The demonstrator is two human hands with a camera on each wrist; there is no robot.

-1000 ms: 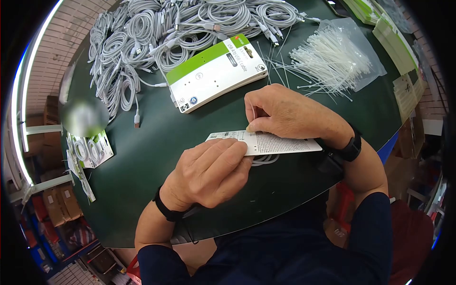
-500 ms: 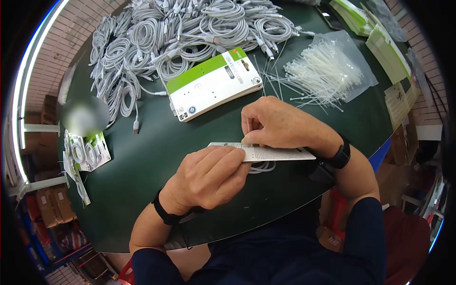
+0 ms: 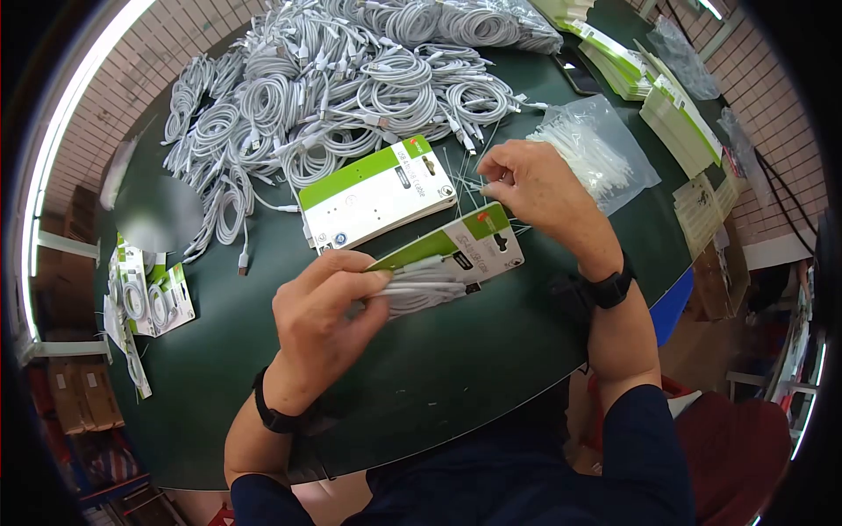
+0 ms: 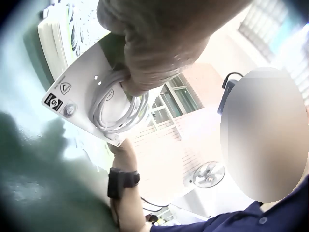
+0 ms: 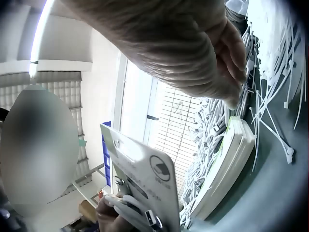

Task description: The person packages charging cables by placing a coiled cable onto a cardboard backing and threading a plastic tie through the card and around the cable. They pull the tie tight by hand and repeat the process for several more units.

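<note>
A green-and-white packaging card (image 3: 491,237), printed as a USB cable card, is tilted over the table with a coiled grey cable (image 3: 421,289) lying against its front. My left hand (image 3: 329,302) grips the card and the coil at their left end, thumb on the cable. In the left wrist view the coil (image 4: 108,108) hangs in loops across the white card face. My right hand (image 3: 548,188) is off the card, fingers bent, fingertips right at the loose white cable ties (image 3: 465,180). Whether a tie is between them I cannot tell.
A stack of cards (image 3: 377,197) lies just beyond the held one. Behind it spreads a big heap of coiled grey cables (image 3: 351,96). A bag of cable ties (image 3: 605,158), a phone (image 3: 579,74) and more cards (image 3: 680,123) are at the right; carded cables (image 3: 149,298) at the left.
The card has turned from its text-printed back to its green front, with the coil now showing. My right hand has left the card and moved up toward the loose ties.
</note>
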